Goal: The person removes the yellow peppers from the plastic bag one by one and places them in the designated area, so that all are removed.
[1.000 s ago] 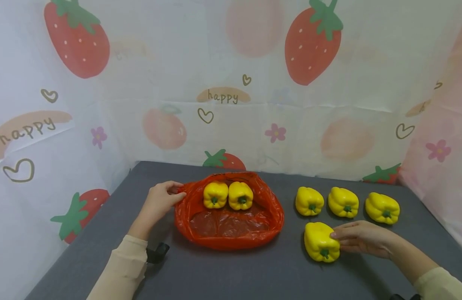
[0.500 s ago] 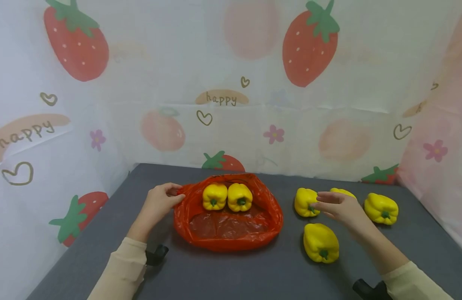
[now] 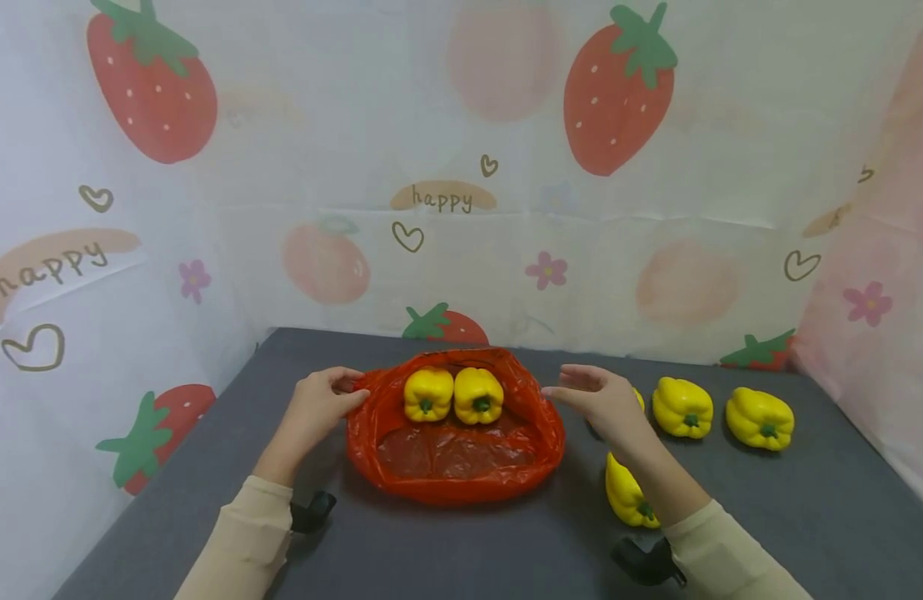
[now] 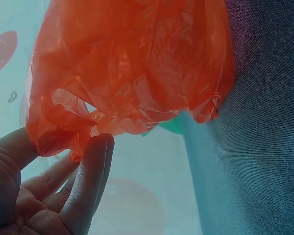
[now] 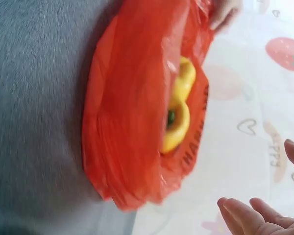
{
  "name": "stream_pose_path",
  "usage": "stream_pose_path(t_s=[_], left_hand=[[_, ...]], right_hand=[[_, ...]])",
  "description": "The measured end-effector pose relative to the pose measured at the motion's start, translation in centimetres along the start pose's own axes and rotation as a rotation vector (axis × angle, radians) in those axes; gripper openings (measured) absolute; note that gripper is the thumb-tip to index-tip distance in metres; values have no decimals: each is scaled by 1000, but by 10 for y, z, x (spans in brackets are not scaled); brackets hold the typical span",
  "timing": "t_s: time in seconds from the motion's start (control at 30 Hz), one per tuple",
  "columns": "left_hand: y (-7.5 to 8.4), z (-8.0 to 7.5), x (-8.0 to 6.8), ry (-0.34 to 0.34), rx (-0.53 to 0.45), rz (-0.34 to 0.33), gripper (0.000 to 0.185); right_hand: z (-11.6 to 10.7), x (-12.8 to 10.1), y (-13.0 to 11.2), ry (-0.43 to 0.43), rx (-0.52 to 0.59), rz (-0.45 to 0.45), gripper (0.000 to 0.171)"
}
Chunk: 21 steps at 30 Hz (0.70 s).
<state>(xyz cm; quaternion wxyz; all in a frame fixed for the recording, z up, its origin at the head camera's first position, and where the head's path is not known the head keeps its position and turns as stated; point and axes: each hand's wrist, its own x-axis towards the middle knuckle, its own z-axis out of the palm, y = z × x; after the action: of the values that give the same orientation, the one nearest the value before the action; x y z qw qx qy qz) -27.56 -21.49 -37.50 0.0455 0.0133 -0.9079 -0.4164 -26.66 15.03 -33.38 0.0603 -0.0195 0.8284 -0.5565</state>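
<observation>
Pinching red bag (image 4: 132, 73) rim: left hand (image 4: 44, 191), wrist view; head view shows right hand (image 3: 604, 400) released.

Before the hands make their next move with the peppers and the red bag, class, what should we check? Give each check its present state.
1. Red bag mouth lies open toward the person: ok.
2. Left hand pinches the bag's left edge: ok.
3. Right hand open, holds nothing, beside the bag's right rim: ok.
4. Two peppers in the bag sit at the back, bare bag floor in front: ok.
5. Loose peppers within sight: nearest pepper half hidden under the right forearm, one mostly hidden behind the right hand: not ok.
6. Bag firm enough to lift: cannot tell.
</observation>
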Motion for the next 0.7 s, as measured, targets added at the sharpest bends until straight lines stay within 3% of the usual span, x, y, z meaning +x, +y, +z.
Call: stream_pose_path(t_s=[0.4,0.7], left_hand=[[2,0,0,1,15,-9,36],[3,2,-1,-1,9,-4,35]], right_hand=[[55,24,6,68,64,-31,76],[85,37,3,147,1,-127,71]])
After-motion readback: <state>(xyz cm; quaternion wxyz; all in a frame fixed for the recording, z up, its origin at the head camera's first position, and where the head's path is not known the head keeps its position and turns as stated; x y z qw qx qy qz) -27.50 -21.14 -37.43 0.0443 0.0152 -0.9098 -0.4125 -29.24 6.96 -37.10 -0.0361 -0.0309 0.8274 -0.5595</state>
